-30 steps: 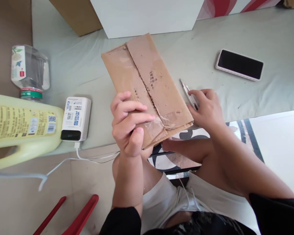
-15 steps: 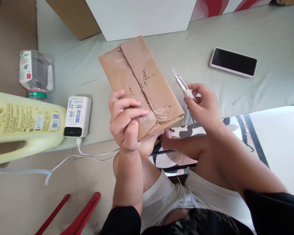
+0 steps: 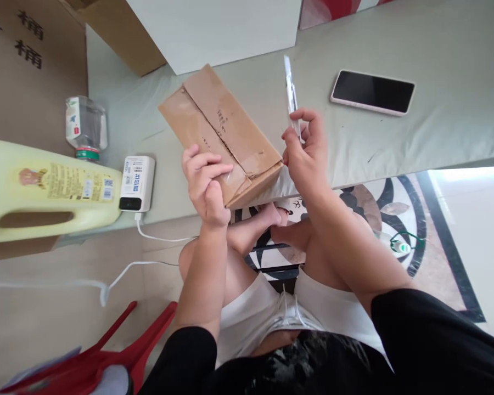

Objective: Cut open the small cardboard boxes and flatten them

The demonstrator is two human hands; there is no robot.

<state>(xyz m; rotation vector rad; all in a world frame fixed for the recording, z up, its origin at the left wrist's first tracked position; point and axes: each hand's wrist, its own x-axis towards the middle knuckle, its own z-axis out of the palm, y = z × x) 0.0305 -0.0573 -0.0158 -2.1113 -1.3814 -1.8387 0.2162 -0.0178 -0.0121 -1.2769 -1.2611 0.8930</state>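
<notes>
A brown cardboard box (image 3: 230, 131), its taped top seam facing up, is tilted over the table's front edge. My left hand (image 3: 208, 184) grips its near left side, fingers lying over the top flap and thumb at the near corner. To the right of the box, my right hand (image 3: 307, 148) pinches a utility knife (image 3: 291, 90) with the blade out, pointing away from me. The blade is apart from the box, and the right hand's knuckles are close to the box's right corner. The underside of the box is hidden.
A smartphone (image 3: 372, 92) lies on the cloth-covered table to the right. At left are a power bank (image 3: 137, 181) with a white cable, a large yellow jug (image 3: 45, 192) and a clear bottle (image 3: 88, 123). A white box (image 3: 222, 33) stands behind. A red stool (image 3: 119, 356) is below left.
My right hand has moved up and left, nearer the box, turning the knife more upright. The box has tilted in my left hand, showing more of its near side. The whole view has shifted.
</notes>
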